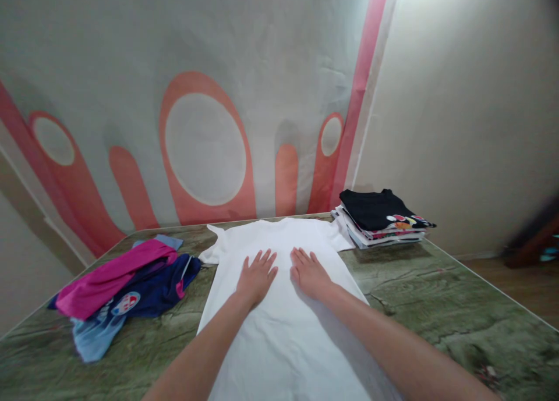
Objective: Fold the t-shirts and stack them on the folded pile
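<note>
A white T-shirt (pixel 279 337) lies spread on the table, its neck end toward the wall and its short sleeves out to both sides. My left hand (pixel 257 277) rests flat on the upper part of the shirt, fingers spread. Beside it, a little to the right, my right hand (pixel 309 273) also lies flat on the cloth with its fingers stretched out. Neither hand grips any fabric. Some light wrinkles show in the cloth below my hands. The shirt's lower end runs out of view at the bottom, partly behind my forearms.
On the left lies a loose heap of clothes (pixel 152 287) in pink, navy and light blue. A stack of folded shirts (pixel 371 209), black on top, stands at the back right, touching the white sleeve. The wood-patterned table (pixel 419 296) meets a wall with pink shapes.
</note>
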Motion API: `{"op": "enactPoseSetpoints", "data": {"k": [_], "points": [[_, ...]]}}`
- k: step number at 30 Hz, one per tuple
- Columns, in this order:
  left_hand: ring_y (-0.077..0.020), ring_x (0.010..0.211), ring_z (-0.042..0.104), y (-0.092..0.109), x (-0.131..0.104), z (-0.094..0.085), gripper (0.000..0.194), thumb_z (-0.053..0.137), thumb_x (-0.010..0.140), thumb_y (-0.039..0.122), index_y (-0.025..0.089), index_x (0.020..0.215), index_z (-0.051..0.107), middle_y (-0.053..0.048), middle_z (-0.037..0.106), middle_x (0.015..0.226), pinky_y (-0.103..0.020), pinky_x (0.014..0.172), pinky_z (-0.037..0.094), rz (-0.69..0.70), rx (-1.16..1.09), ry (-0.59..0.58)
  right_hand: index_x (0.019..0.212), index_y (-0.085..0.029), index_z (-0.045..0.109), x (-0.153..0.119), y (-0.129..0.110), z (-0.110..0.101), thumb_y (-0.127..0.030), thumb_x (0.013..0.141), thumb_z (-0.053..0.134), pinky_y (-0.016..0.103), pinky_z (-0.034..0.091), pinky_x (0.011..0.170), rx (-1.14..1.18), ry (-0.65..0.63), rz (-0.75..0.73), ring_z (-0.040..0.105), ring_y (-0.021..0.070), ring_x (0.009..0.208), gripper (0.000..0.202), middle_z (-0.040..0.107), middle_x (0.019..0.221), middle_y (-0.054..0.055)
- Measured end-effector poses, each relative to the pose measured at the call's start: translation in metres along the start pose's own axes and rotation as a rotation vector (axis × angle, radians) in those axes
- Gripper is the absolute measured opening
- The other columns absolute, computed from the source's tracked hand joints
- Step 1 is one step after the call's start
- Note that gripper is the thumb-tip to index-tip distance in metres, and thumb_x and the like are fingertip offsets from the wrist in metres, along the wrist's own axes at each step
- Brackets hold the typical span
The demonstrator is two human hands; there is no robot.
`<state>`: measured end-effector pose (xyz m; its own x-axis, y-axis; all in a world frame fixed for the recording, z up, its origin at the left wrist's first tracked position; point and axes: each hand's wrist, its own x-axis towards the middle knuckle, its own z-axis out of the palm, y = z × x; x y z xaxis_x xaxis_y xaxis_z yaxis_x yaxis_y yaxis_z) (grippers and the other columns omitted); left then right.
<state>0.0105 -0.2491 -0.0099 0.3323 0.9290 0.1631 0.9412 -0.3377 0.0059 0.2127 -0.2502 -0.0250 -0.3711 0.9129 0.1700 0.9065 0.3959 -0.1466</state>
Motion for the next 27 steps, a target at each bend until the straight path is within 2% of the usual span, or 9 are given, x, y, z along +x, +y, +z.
{"op": "enactPoseSetpoints", "data": {"k": [3, 5, 9, 14, 17, 19, 21, 24, 27], "points": [[-0.0251, 0.144, 0.021, -0.035, 0.007, 0.004, 0.052, 0.024, 0.099, 0.045, 0.032, 0.149, 0.031, -0.001, 0.025, 0.157, -0.054, 0.113, 0.019, -0.088, 0.003, -0.031, 0.150, -0.008, 0.025, 0.007, 0.046, -0.001, -0.035, 0.099, 0.024, 0.046, 0.013, 0.116, -0.073, -0.039, 0.117, 0.017, 0.0215, 0.145, 0.058, 0.023, 0.156, 0.014], [-0.0257, 0.144, 0.022, -0.055, 0.015, 0.006, 0.053, 0.025, 0.099, 0.046, 0.030, 0.149, 0.030, -0.003, 0.025, 0.157, -0.052, 0.113, 0.018, -0.150, 0.026, -0.040, 0.149, -0.007, 0.026, 0.016, 0.065, -0.002, -0.035, 0.098, 0.025, 0.045, 0.014, 0.116, -0.081, -0.045, 0.134, 0.017, 0.0218, 0.145, 0.058, 0.023, 0.156, 0.015], [-0.0271, 0.144, 0.022, -0.076, 0.036, 0.013, 0.055, 0.026, 0.098, 0.047, 0.028, 0.149, 0.031, -0.006, 0.023, 0.158, -0.052, 0.113, 0.017, -0.225, 0.062, -0.025, 0.149, -0.010, 0.029, 0.039, 0.078, 0.000, -0.036, 0.099, 0.025, 0.041, 0.014, 0.116, -0.089, -0.048, 0.126, 0.019, 0.0215, 0.145, 0.057, 0.023, 0.156, 0.012], [-0.0280, 0.143, 0.024, -0.082, 0.053, 0.014, 0.054, 0.027, 0.098, 0.045, 0.026, 0.148, 0.035, -0.007, 0.027, 0.156, -0.053, 0.113, 0.017, -0.250, 0.099, -0.001, 0.149, -0.010, 0.030, 0.063, 0.084, 0.002, -0.034, 0.099, 0.026, 0.039, 0.014, 0.116, -0.076, -0.037, 0.138, 0.020, 0.0221, 0.144, 0.056, 0.024, 0.156, 0.012], [-0.0270, 0.144, 0.021, -0.066, 0.052, 0.007, 0.051, 0.027, 0.099, 0.033, 0.019, 0.146, 0.037, -0.009, 0.028, 0.156, -0.054, 0.115, 0.011, -0.231, 0.149, 0.070, 0.147, -0.004, 0.031, 0.066, 0.076, 0.000, -0.030, 0.098, 0.025, 0.044, 0.015, 0.115, -0.070, -0.016, 0.183, 0.022, 0.0258, 0.144, 0.055, 0.026, 0.155, 0.017], [-0.0271, 0.144, 0.020, -0.042, 0.047, 0.004, 0.051, 0.026, 0.098, 0.030, 0.015, 0.146, 0.037, -0.011, 0.028, 0.155, -0.055, 0.115, 0.012, -0.226, 0.132, 0.085, 0.146, -0.002, 0.033, 0.060, 0.057, -0.001, -0.027, 0.098, 0.025, 0.047, 0.016, 0.114, -0.065, -0.002, 0.190, 0.022, 0.0274, 0.143, 0.055, 0.028, 0.153, 0.020], [-0.0281, 0.144, 0.023, -0.009, 0.035, 0.004, 0.053, 0.026, 0.099, 0.035, 0.013, 0.146, 0.036, -0.013, 0.030, 0.154, -0.054, 0.114, 0.018, -0.206, 0.063, 0.040, 0.146, -0.005, 0.034, 0.047, 0.032, -0.001, -0.028, 0.098, 0.024, 0.045, 0.016, 0.114, -0.051, 0.003, 0.133, 0.022, 0.0255, 0.144, 0.054, 0.029, 0.154, 0.017], [-0.0269, 0.144, 0.022, 0.032, 0.005, 0.005, 0.055, 0.023, 0.100, 0.039, 0.015, 0.147, 0.035, -0.012, 0.029, 0.155, -0.053, 0.115, 0.019, -0.043, 0.003, 0.008, 0.148, -0.011, 0.033, 0.016, 0.000, -0.001, -0.033, 0.100, 0.021, 0.041, 0.012, 0.116, 0.003, 0.014, -0.037, 0.018, 0.0216, 0.145, 0.054, 0.027, 0.155, 0.011], [-0.0244, 0.145, 0.020, 0.035, -0.035, 0.000, 0.056, 0.024, 0.100, 0.043, 0.019, 0.150, 0.030, -0.007, 0.026, 0.156, -0.051, 0.117, 0.016, 0.135, 0.004, 0.014, 0.149, -0.010, 0.030, -0.019, 0.004, -0.004, -0.037, 0.100, 0.018, 0.041, 0.011, 0.117, 0.034, 0.001, -0.086, 0.016, 0.0215, 0.145, 0.057, 0.025, 0.156, 0.011]]}}
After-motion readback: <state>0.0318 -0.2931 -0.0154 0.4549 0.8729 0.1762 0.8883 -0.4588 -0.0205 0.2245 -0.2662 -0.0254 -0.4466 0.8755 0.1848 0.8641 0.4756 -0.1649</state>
